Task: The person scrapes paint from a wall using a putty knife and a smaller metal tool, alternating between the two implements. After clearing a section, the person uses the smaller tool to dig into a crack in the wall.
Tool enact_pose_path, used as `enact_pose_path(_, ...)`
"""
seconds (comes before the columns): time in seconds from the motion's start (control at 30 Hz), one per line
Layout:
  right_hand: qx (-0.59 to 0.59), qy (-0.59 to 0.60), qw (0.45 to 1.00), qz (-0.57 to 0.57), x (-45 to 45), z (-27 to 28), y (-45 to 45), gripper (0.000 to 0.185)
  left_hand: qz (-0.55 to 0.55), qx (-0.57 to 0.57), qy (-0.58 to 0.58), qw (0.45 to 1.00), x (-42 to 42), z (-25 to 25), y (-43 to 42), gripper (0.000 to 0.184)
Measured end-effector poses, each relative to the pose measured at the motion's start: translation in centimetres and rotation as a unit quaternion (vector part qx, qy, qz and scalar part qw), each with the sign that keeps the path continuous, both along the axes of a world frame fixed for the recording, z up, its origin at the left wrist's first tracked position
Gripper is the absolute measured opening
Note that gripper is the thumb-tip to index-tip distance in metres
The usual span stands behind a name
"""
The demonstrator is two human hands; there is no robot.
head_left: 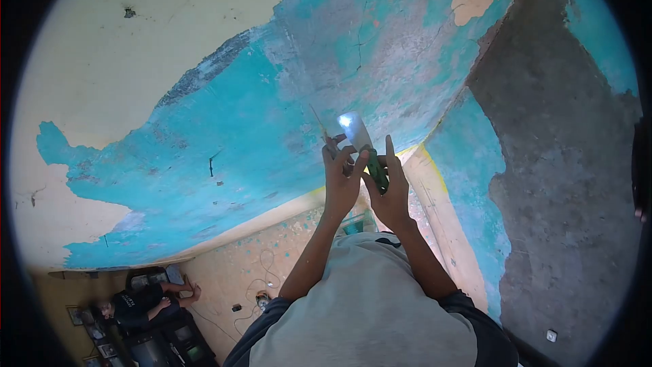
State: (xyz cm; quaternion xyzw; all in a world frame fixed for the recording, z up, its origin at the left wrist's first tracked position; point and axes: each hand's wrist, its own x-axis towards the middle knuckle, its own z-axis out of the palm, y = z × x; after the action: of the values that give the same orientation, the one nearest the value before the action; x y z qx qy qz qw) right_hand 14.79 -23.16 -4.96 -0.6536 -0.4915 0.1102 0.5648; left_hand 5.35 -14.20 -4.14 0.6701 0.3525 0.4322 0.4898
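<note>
A putty knife with a green handle (377, 175) and a wide metal blade (357, 130) is in my right hand (390, 200). Its blade points up and away from me, with a bright glare near the tip. My right thumb and fingers are around the handle, one finger raised. My left hand (341, 182) is close beside it, fingers curled, the fingertips near the base of the blade. From the left fingers rises a thin, narrow thing (319, 121), seen edge-on; its kind is unclear. Behind both hands is a wall (258, 115) with patchy turquoise paint.
Cream paint (149, 41) covers the wall's upper left. Bare grey plaster (564, 183) shows on the right wall, with a white socket (551, 335) low down. Cables (270, 268) and paint flakes lie on the floor (221, 282). A person (139, 309) sits at the lower left.
</note>
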Motion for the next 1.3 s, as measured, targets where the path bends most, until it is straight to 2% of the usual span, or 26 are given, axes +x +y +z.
enact_pose_path(0.13, 0.038, 0.003, 0.998, 0.054, 1.0, 0.0, 0.1, 0.081, -0.027, -0.042, -0.02, 0.999, -0.4, -1.1, 0.6, 0.028)
enact_pose_path(0.27, 0.031, 0.025, 0.999, -0.011, 4.1, -0.5, 0.8, 0.057, -0.084, -0.006, -0.011, 0.996, -1.8, 0.0, 1.5, 0.034)
enact_pose_path(0.33, 0.008, 0.095, 0.995, -0.019, 5.0, 0.0, 1.5, 0.044, -0.164, -0.121, -0.007, 0.979, -2.8, 0.1, 1.8, 0.034)
enact_pose_path(0.37, -0.025, 0.134, 0.991, 0.0, 5.5, 0.4, 1.8, 0.041, -0.175, -0.064, 0.003, 0.982, -3.1, -0.1, 1.8, 0.033)
enact_pose_path(0.4, -0.059, 0.172, 0.983, 0.019, 5.9, 0.9, 2.1, 0.039, -0.176, -0.063, 0.003, 0.982, -3.3, -0.1, 1.6, 0.033)
enact_pose_path(0.47, -0.071, 0.139, 0.984, 0.084, 6.6, -0.2, 3.3, 0.035, -0.24, -0.12, -0.012, 0.963, -3.4, 0.0, 1.4, 0.033)
enact_pose_path(0.5, -0.081, 0.17, 0.974, 0.125, 6.6, 0.3, 3.5, 0.03, -0.25, -0.147, -0.003, 0.957, -3.3, 0.0, 1.4, 0.032)
enact_pose_path(0.53, -0.03, 0.198, 0.964, 0.175, 6.8, -1.2, 4.3, 0.025, -0.252, -0.142, -0.004, 0.957, -3.4, -0.7, 1.5, 0.032)
enact_pose_path(0.57, -0.05, 0.201, 0.96, 0.19, 7.1, -2.4, 4.5, 0.023, -0.268, -0.124, 0.025, 0.955, -3.4, -2.1, 1.9, 0.032)
enact_pose_path(0.67, -0.142, 0.249, 0.939, 0.193, 6.6, -0.6, 5.1, 0.024, -0.277, -0.093, 0.071, 0.954, -3.1, -2.2, 1.9, 0.038)
enact_pose_path(0.73, -0.106, 0.298, 0.924, 0.216, 6.5, -0.8, 5.4, 0.022, -0.252, -0.105, 0.083, 0.958, -2.8, -1.7, 1.6, 0.045)
enact_pose_path(0.77, -0.105, 0.293, 0.924, 0.221, 6.8, -1.5, 5.5, 0.022, -0.277, -0.146, 0.097, 0.945, -2.9, -1.4, 1.8, 0.053)
enact_pose_path(0.8, -0.069, 0.309, 0.923, 0.218, 7.1, -1.7, 5.6, 0.021, -0.273, -0.144, 0.095, 0.947, -2.8, -1.0, 1.7, 0.053)
enact_pose_path(0.87, -0.035, 0.385, 0.906, 0.174, 7.7, -2.1, 5.6, 0.026, -0.253, -0.27, -0.039, 0.928, -2.9, -0.4, 1.0, 0.043)
enact_pose_path(0.93, 0.033, 0.421, 0.897, 0.133, 9.0, -1.4, 6.4, 0.026, -0.227, -0.221, -0.087, 0.944, -3.1, -1.2, 0.8, 0.05)
enact_pose_path(1.0, 0.068, 0.422, 0.901, 0.077, 10.4, -0.3, 6.8, 0.029, -0.128, -0.319, -0.183, 0.921, -4.2, -1.2, 1.0, 0.053)
enact_pose_path(1.03, 0.068, 0.41, 0.907, 0.066, 11.2, 0.6, 6.9, 0.029, -0.076, -0.315, -0.146, 0.935, -4.5, -0.6, 1.0, 0.054)
enact_pose_path(1.1, 0.064, 0.387, 0.918, 0.06, 12.6, 2.9, 7.1, 0.029, -0.09, -0.308, -0.152, 0.935, -6.6, -1.1, 2.4, 0.053)
enact_pose_path(1.17, 0.107, 0.299, 0.947, 0.056, 13.1, 4.6, 8.4, 0.03, -0.088, -0.307, -0.163, 0.934, -7.0, -1.2, 2.9, 0.049)
enact_pose_path(1.2, 0.132, 0.277, 0.95, 0.061, 13.1, 5.8, 9.0, 0.029, -0.084, -0.305, -0.165, 0.934, -6.4, 0.6, 3.0, 0.049)
enact_pose_path(1.27, 0.154, 0.263, 0.949, 0.078, 14.0, 7.9, 10.7, 0.03, -0.138, -0.237, -0.291, 0.917, -5.0, 3.8, 3.7, 0.037)
enact_pose_path(1.3, 0.176, 0.25, 0.948, 0.09, 14.4, 9.1, 11.7, 0.033, -0.135, -0.234, -0.292, 0.917, -4.5, 5.1, 4.1, 0.037)
